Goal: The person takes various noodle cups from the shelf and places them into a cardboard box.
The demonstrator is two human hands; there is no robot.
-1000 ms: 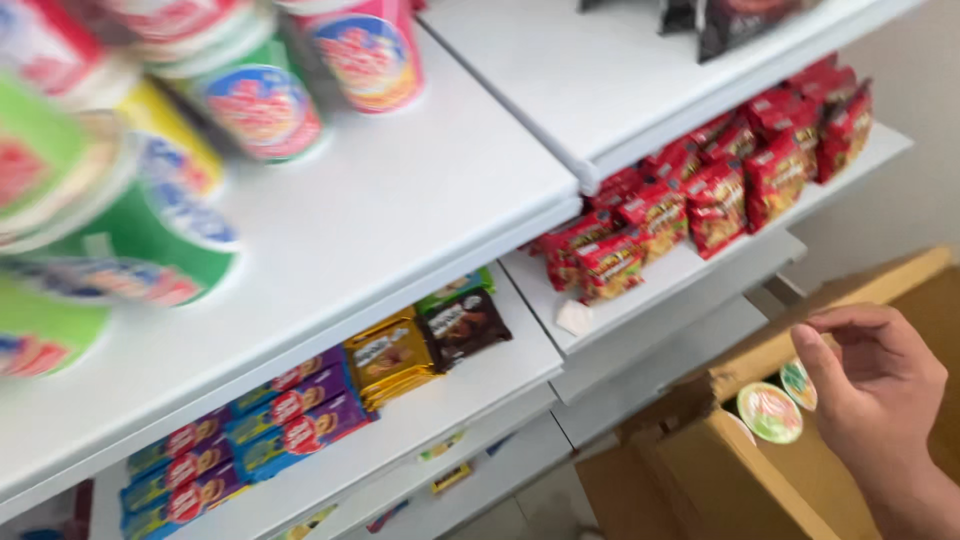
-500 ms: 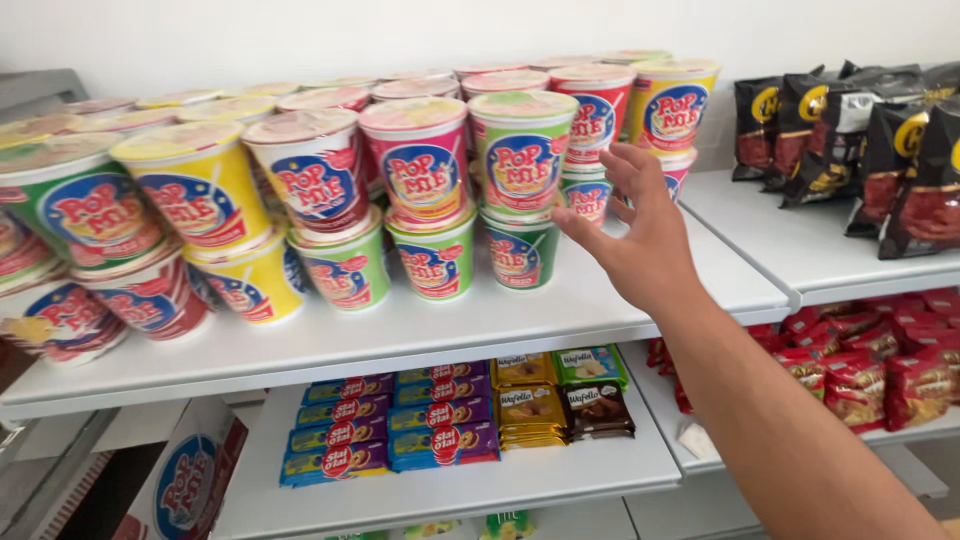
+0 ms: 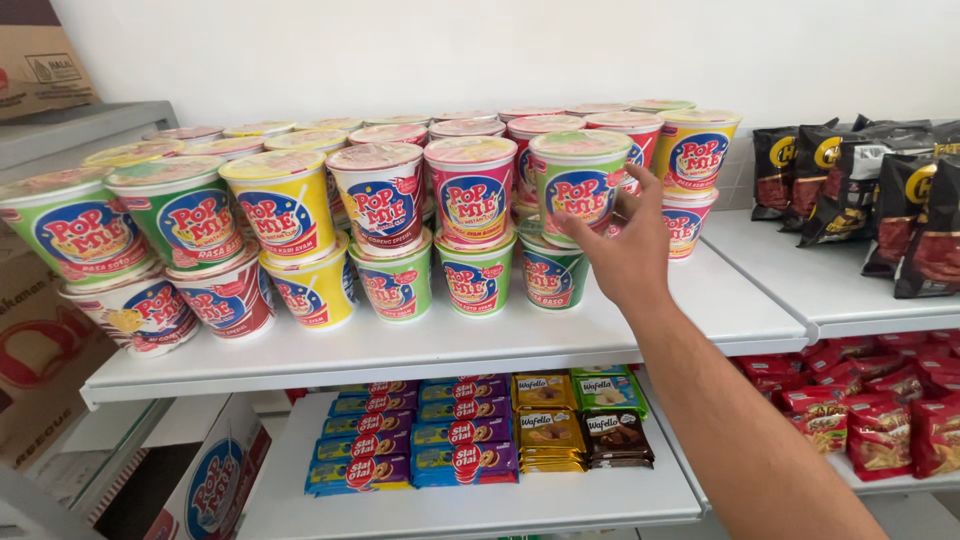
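Note:
My right hand (image 3: 628, 252) reaches up to the white shelf (image 3: 700, 320) and grips the lower right side of a green noodle cup (image 3: 578, 180). The thumb lies across the cup's front and the fingers go behind it. This cup stands in the upper layer of a two-high stack of noodle cups. A pink cup (image 3: 470, 190) stands to its left and a yellow cup (image 3: 697, 150) behind it to the right. My left hand is out of sight.
Several rows of stacked cups (image 3: 285, 205) fill the shelf. Dark snack bags (image 3: 880, 200) stand on the right shelf, red packets (image 3: 860, 410) below them. Wafer and biscuit packs (image 3: 470, 435) lie on the lower shelf. A cardboard box (image 3: 215, 475) sits at bottom left.
My view swung from the open box on the floor up to the cup shelf. My right hand rose from the box and moved left onto the green cup.

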